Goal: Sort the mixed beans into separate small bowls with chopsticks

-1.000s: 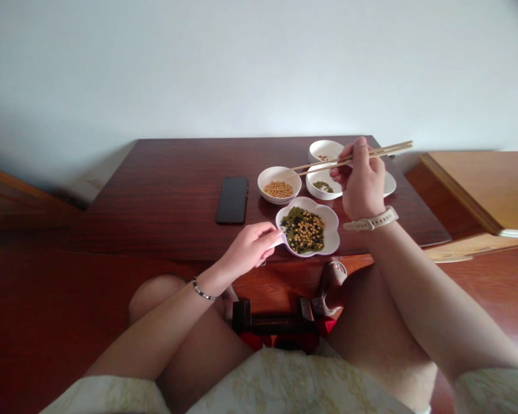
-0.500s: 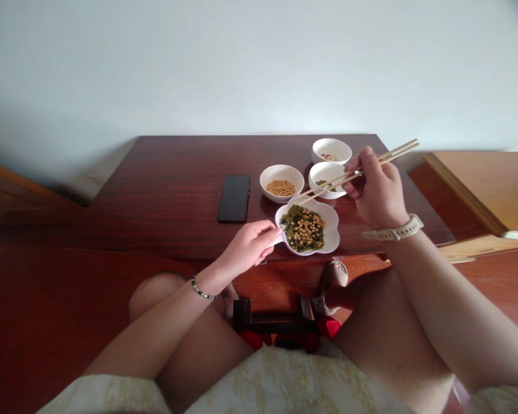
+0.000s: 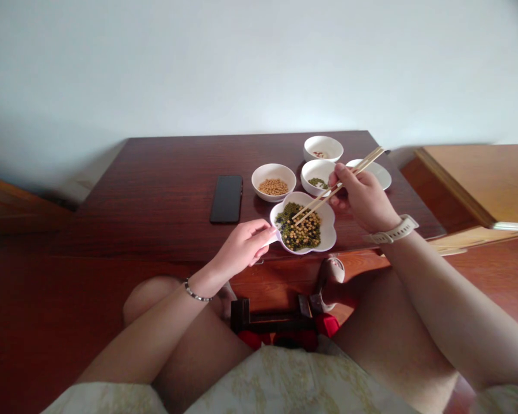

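A white flower-shaped dish (image 3: 328,230) of mixed green, yellow and dark beans sits at the near edge of the dark wooden table (image 3: 168,190). My left hand (image 3: 242,250) is closed on the dish's left rim. My right hand (image 3: 362,198), with a pale watch on its wrist, grips a pair of wooden chopsticks (image 3: 341,185) whose tips rest among the mixed beans. Behind the dish stand three small white bowls: one with yellow beans (image 3: 273,182), one with a few green beans (image 3: 317,177), and one with a few reddish beans (image 3: 323,149).
A black phone (image 3: 227,198) lies flat left of the bowls. A white saucer (image 3: 373,172) sits behind my right hand. A light wooden board (image 3: 479,184) lies to the right of the table. My bare knees and a small dark stand with red parts (image 3: 280,328) are below the table edge.
My right hand has come down and toward me from above the green-bean bowl, bringing the chopstick tips into the mixed beans. My left hand has kept its hold on the dish rim.
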### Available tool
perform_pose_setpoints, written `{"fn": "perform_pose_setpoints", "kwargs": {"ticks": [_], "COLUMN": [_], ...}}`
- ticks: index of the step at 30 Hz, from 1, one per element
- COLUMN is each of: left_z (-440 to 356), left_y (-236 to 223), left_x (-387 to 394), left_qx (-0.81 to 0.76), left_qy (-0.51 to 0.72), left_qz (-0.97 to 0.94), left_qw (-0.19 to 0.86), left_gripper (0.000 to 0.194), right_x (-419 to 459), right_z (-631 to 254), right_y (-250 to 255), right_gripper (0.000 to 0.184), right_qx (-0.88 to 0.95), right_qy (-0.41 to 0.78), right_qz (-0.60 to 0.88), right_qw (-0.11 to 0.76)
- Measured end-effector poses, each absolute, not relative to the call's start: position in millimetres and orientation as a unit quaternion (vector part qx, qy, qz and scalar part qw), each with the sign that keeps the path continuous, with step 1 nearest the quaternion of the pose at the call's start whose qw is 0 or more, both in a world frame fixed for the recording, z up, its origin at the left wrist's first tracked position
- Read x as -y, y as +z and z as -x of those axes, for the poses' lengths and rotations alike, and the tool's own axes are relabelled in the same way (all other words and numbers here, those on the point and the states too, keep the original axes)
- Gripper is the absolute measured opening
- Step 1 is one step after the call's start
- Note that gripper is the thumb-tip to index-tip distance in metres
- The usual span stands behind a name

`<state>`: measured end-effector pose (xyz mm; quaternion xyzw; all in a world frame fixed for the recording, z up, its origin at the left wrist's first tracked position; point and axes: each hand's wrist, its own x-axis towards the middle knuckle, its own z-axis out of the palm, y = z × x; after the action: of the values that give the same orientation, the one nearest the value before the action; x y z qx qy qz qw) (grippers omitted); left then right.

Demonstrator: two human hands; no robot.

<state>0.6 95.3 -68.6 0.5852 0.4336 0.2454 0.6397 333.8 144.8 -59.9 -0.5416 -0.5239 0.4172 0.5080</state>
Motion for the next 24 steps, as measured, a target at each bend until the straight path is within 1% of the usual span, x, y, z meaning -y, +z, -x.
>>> {"fn": "perform_pose_setpoints", "kwargs": {"ticks": [6, 11, 19, 24], "left_z": [-0.9, -0.1, 1.0, 0.8], "left_y": [-68.1, -65.3, -62.0, -61.6], "left_x": [-94.8, -95.1, -96.2, -95.9], "left_qx": [-0.431, -0.432, -0.431, -0.418], "left_qy": [0.244, 0.245, 0.237, 0.230], "left_qz": [-0.589, -0.578, -0.583, -0.589], "left_qw": [0.638, 0.647, 0.647, 0.652], "left_gripper": [0.044, 0.040, 0.041, 0.039], "right_x": [-143.3, -143.6, -143.3, -144.3], "right_z": [-332.2, -334.2, -333.0, -334.2], "right_y": [-61.4, -62.4, -64.2, -65.9], "right_gripper": [0.069, 0.066, 0.071, 0.071], "right_qx": [0.519, 0.513, 0.519, 0.518], "right_qy": [0.417, 0.418, 0.412, 0.416], "right_qz": [0.556, 0.554, 0.541, 0.545], "right_qw": [0.498, 0.505, 0.519, 0.511]}}
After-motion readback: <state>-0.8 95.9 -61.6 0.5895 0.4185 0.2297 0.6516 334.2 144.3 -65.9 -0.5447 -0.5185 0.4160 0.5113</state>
